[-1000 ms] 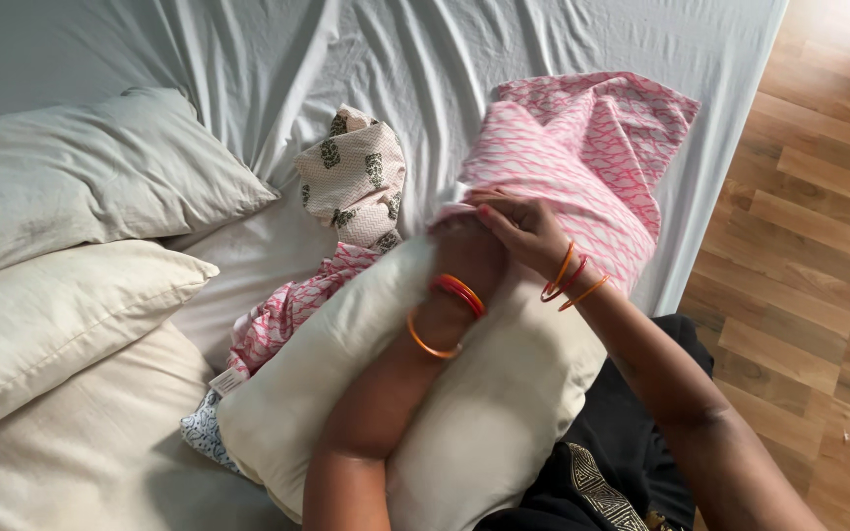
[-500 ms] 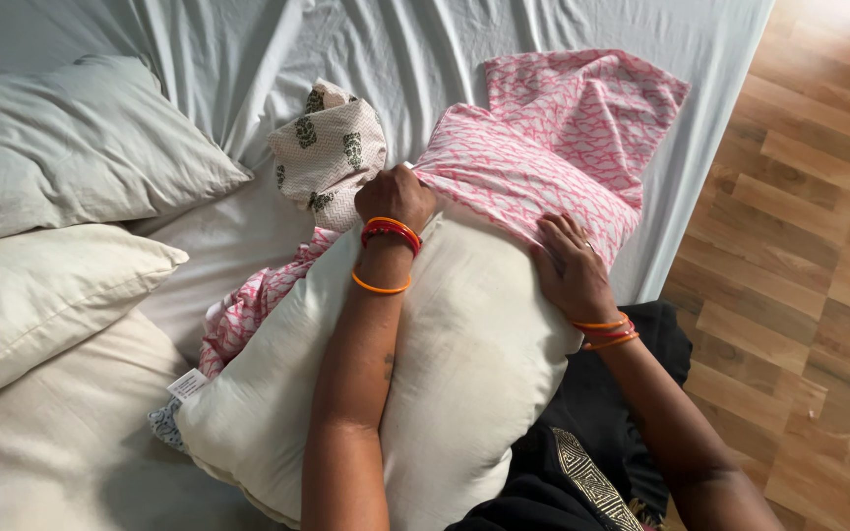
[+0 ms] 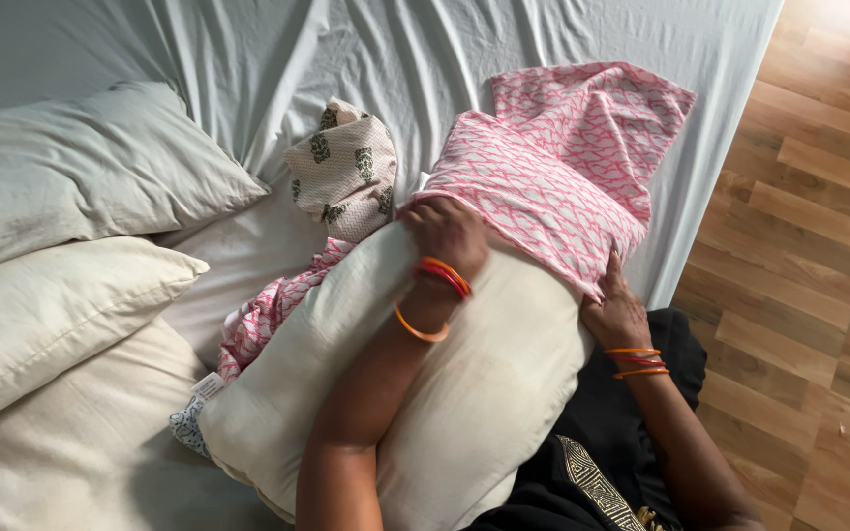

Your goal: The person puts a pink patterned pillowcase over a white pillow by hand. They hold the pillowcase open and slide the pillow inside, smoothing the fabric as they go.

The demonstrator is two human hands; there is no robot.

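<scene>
Gripping the open edge of the pink patterned pillowcase [image 3: 553,187] with the left hand [image 3: 448,234], fist closed tight on the fabric right on top of the cream pillow [image 3: 464,383], which is lying across the lap and onto the bed [image 3: 425,59]. Pinching the same edge down the pillow's side with the right hand [image 3: 618,313], fingers curled on the cloth. Sitting just beside: a crumpled leaf-print cloth [image 3: 346,177], more pink fabric [image 3: 273,313] and two bare pillows [image 3: 71,246].
</scene>
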